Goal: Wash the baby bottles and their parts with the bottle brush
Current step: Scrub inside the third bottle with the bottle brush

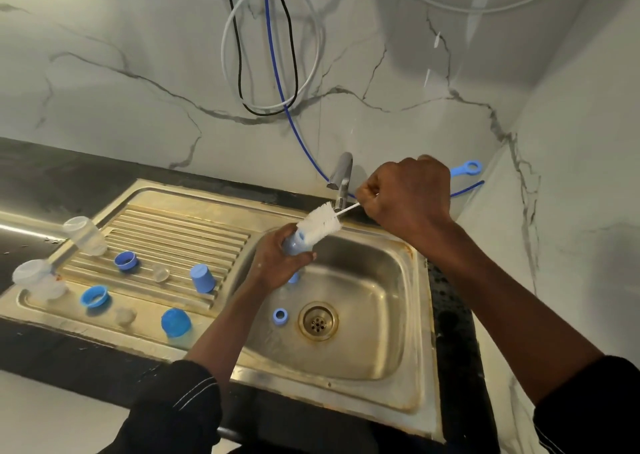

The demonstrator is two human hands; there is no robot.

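Over the sink basin (363, 349), my left hand (277, 263) grips a light blue bottle part (294, 245). My right hand (405, 197) holds the thin handle of the white bottle brush (320, 225), whose bristles enter the part's opening. A small blue ring (280, 316) lies in the basin near the drain (318, 320). On the drainboard (173, 225) lie two clear bottles (86, 235) (38, 278), a blue cap (202, 278), blue collars (125, 260) (94, 296), a blue dome lid (175, 321) and two clear teats (160, 273) (124, 315).
The tap (341, 180) stands behind the basin, just beyond the brush. Black, white and blue cables (273, 72) hang on the marble wall. A blue spanner-like tool (467, 169) lies in the back right corner. Dark counter (45, 173) surrounds the sink.
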